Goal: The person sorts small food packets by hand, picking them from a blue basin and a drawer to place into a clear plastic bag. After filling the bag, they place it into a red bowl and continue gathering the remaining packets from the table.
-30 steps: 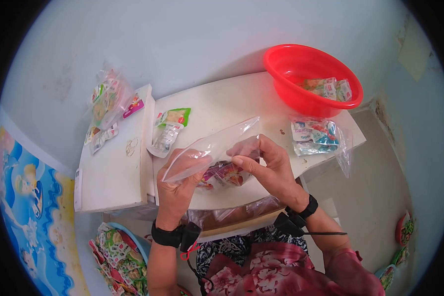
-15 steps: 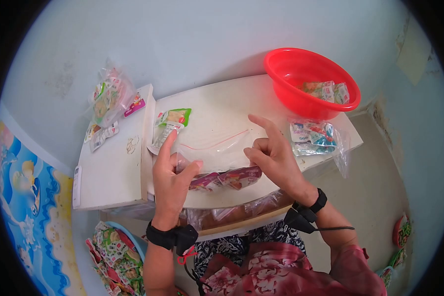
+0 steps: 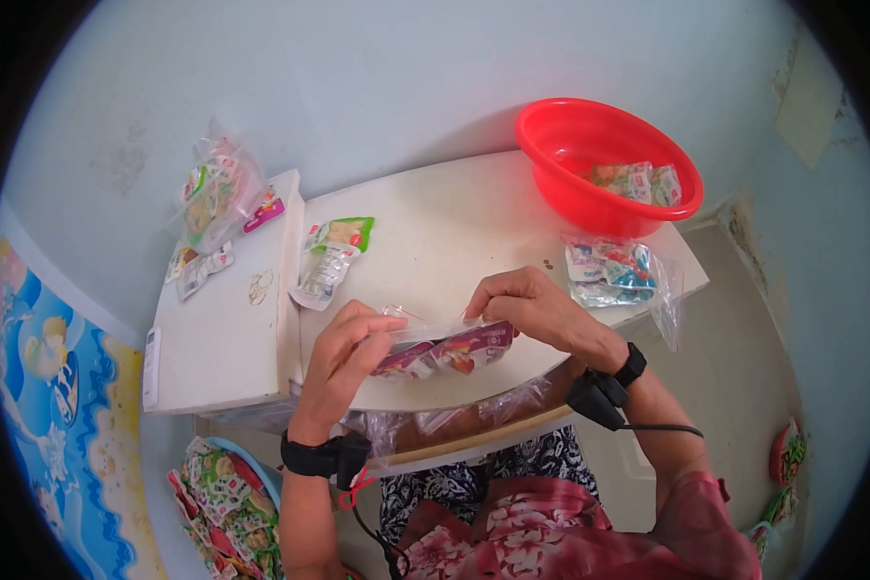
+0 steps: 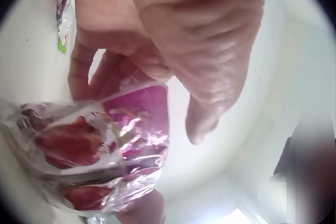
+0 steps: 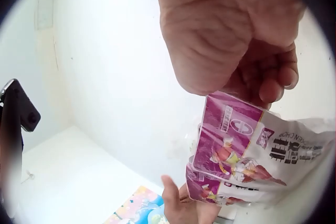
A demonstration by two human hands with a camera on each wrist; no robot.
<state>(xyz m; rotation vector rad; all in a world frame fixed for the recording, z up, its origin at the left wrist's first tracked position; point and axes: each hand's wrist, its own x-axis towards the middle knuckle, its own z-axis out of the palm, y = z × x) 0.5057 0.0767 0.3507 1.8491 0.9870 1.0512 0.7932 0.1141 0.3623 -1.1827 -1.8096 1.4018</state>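
Observation:
A clear bag holding purple-and-white packets [image 3: 476, 348] is between the two hands, over the white table's front part. At its left end is my left hand [image 3: 340, 360]; in the left wrist view, the fingers of this hand [image 4: 178, 29] touch the bag's edge behind a purple packet [image 4: 139, 116], and the thumb stands apart. My right hand [image 3: 546, 314] has its fingers curled at the upper right edge of the bag and grips it. In the right wrist view the curled fingers of that hand [image 5: 231, 35] meet the purple packet's [image 5: 226, 129] top edge.
A red basin [image 3: 590, 198] with packets stands at the back right, a filled clear bag [image 3: 609, 271] before it. Loose packets [image 3: 329, 271] lie left on the table [image 3: 425, 208]. A stuffed bag [image 3: 215, 198] rests on the raised side shelf [image 3: 213, 338]; an open drawer [image 3: 454, 440] is below.
The bag's wide, raised mouth has come down and now lies folded low near the packets. Both hands moved off it, fingers spread, then came back to its upper edge.

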